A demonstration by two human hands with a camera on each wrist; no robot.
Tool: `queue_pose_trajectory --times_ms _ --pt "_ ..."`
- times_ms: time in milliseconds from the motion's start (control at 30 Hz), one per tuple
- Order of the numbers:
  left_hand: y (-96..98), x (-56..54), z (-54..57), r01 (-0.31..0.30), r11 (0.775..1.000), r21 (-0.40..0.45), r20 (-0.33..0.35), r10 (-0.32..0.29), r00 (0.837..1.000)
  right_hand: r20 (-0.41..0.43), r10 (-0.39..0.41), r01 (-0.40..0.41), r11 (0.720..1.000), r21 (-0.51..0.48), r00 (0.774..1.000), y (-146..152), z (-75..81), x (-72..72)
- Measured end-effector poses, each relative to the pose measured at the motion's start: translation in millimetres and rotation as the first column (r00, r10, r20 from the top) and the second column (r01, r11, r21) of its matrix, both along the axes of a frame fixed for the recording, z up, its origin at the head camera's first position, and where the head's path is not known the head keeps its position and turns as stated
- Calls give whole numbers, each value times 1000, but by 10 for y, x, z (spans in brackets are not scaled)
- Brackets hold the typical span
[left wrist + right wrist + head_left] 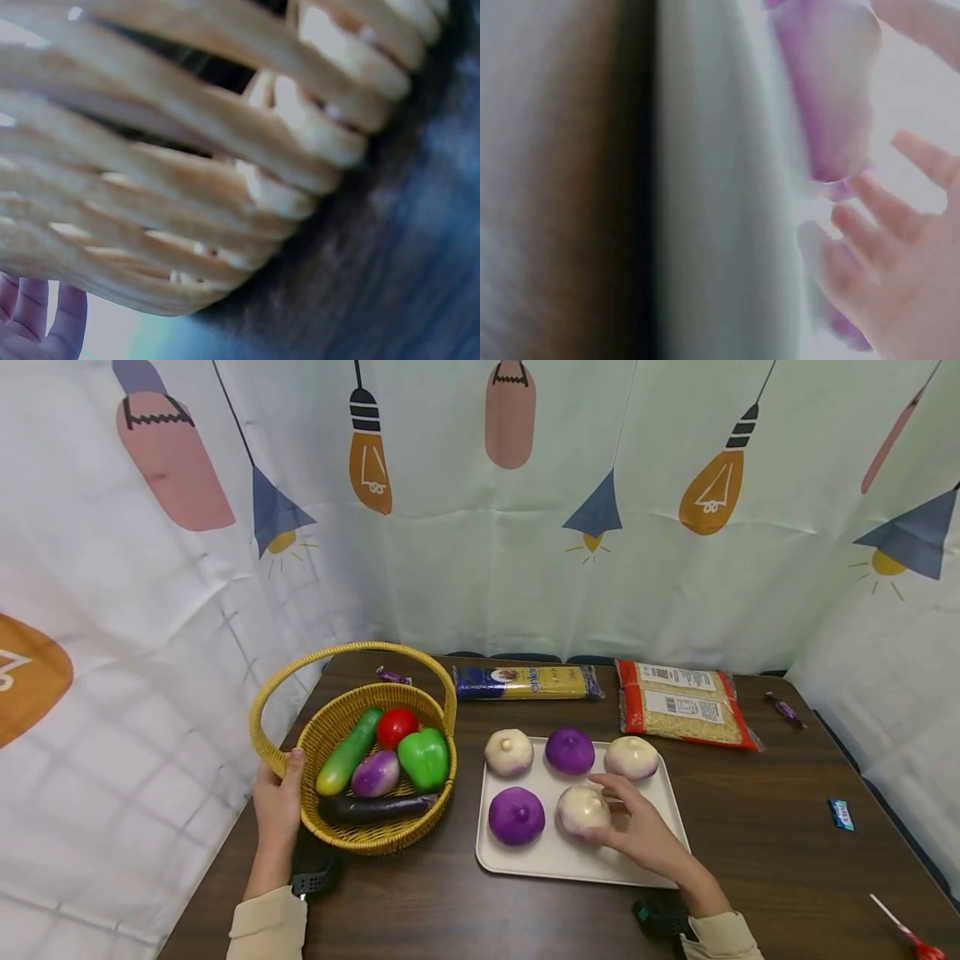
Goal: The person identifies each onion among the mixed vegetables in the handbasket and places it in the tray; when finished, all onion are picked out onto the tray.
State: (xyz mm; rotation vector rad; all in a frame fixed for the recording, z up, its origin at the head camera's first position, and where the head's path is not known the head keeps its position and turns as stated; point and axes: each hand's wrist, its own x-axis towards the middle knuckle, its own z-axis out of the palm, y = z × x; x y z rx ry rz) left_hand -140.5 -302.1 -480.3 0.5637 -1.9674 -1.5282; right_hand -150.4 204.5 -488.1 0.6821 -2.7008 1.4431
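Observation:
My left hand (277,802) grips the yellow wicker basket (316,820) at its left side, by the foot of the handle, thumb uppermost. In the left wrist view, fingers (71,315) show beside the weave. Inside the basket lie a zucchini (349,752), a tomato (397,727), a green bell pepper (423,758), a small purple-white eggplant (377,774) and a long dark eggplant (375,809). At a white turnip (582,811) on the tray, my right hand (645,835) has its thumb and fingers spread around the right side. Firm contact is unclear.
The white tray (540,862) also carries two purple turnip-like vegetables (517,816) and two more whitish turnips (509,752). Behind are a spaghetti pack (525,682) and red-edged grain bags (682,703). Wrapped candies (841,814) and a lollipop (928,951) lie rightward.

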Motion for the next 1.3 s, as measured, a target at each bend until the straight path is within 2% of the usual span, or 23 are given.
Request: queue_pose_trajectory --times_ms 133,233,300,400,567,633,733,833,933,1033,1133,1300 --pt "-30 30 27 -24 1000 19 10 24 1000 -48 -83 81 996 -44 995 -71 207 -44" --pt "-48 50 42 -28 999 34 15 27 1000 -47 -78 71 990 -124 996 -246 398 -78" --pt "-49 57 56 -16 999 44 15 16 1000 -30 -46 39 983 -177 998 -444 497 -101" --pt "-32 64 88 5 999 43 15 -5 1000 5 51 -48 966 -255 999 -847 594 -111" --pt "21 73 145 29 999 30 24 -30 999 -4 226 -217 933 -286 974 -1656 706 -50" --pt "30 60 127 29 999 23 27 -30 999 4 259 -250 935 -254 966 -1960 725 -29" --pt "24 29 54 20 1000 6 31 -20 999 70 271 -251 945 -209 960 -2340 730 -30" --pt "21 4 -4 15 1000 -6 29 -15 999 95 241 -229 966 -123 966 -2626 676 -86" --pt "27 8 -9 24 1000 5 35 -24 999 121 194 -188 980 -59 974 -2835 618 -134" --pt "37 30 29 32 999 30 42 -33 999 147 146 -144 989 -27 978 -2994 580 -156" --pt "70 66 120 44 997 63 39 -47 998 179 120 -117 993 -25 977 -3116 558 -171" --pt "145 122 273 53 996 72 17 -54 998 168 104 -102 995 -21 980 -3249 534 -212"
